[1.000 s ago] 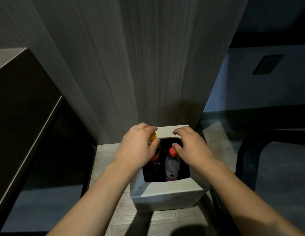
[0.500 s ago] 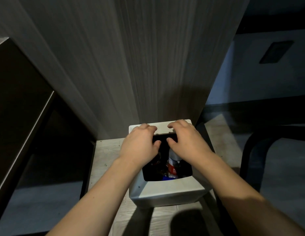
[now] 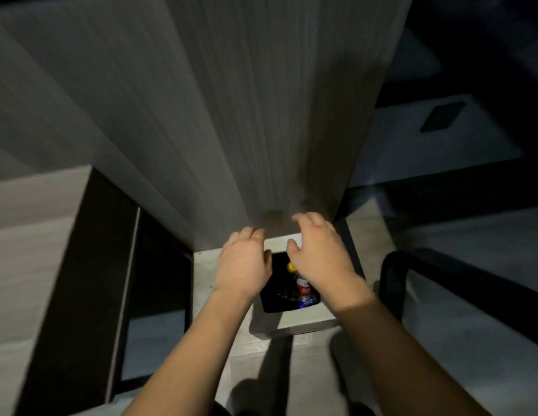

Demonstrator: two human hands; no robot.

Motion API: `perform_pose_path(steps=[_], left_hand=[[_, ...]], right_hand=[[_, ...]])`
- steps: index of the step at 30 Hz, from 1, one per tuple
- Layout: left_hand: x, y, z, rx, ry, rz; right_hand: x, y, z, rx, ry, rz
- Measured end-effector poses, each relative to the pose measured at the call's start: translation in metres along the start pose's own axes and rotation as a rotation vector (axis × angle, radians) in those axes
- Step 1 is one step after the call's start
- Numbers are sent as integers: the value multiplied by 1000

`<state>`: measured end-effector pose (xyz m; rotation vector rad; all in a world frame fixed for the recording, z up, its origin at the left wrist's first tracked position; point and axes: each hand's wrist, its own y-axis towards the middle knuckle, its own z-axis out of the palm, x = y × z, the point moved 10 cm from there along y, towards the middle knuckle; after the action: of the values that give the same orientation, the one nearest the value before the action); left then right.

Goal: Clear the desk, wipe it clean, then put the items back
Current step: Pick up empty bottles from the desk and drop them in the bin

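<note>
A white square bin (image 3: 294, 321) with a dark opening stands on the floor against a grey wood-grain panel. Inside it stand bottles: one with a yellow cap (image 3: 291, 266) and one with a red-and-white label (image 3: 304, 291). My left hand (image 3: 243, 262) hovers over the bin's left rim, fingers loosely curled, holding nothing. My right hand (image 3: 318, 253) hovers over the back right of the opening, fingers spread and empty. The view is blurred by motion.
The tall grey panel (image 3: 261, 115) rises right behind the bin. A dark cabinet side (image 3: 90, 265) stands at the left. A black curved chair frame (image 3: 394, 283) is close on the right. Pale wood-look floor (image 3: 219, 349) runs toward me.
Both hands let go of the bottles, which now stand lower in the bin, and lifted toward the bin's back rim. The view tilted and blurred.
</note>
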<state>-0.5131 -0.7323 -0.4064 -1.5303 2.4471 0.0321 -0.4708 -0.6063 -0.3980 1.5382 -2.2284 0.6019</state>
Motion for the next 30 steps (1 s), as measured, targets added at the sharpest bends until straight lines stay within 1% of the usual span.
perform_pose_path(steps=[4,10,12,14,17,21,26,30], left_hand=[[-28,-24,-138,-48,14,8],[-86,-75,-374,-133,-20,24],[-105,-93,-439,-176,-30,37],[-122,-108,-485,-218,-48,57],[-139,-121,-523,-278,-82,84],[-159,-126,-542,-317,-120,144],[-209,-124,-549,-305,-150,312],[-278,-132,-544,-269,-178,490]], right_hand=[[65,-29,-120,-19,26,24],[170,-91,-336,-60,9,2],[200,-115,-396,-74,-6,-17],[220,-137,-440,-89,-20,-32],[235,-159,-476,-109,-28,-39],[231,-179,-500,-156,-32,5],[196,-220,-533,-278,-29,157],[152,-268,-561,-383,-33,304]])
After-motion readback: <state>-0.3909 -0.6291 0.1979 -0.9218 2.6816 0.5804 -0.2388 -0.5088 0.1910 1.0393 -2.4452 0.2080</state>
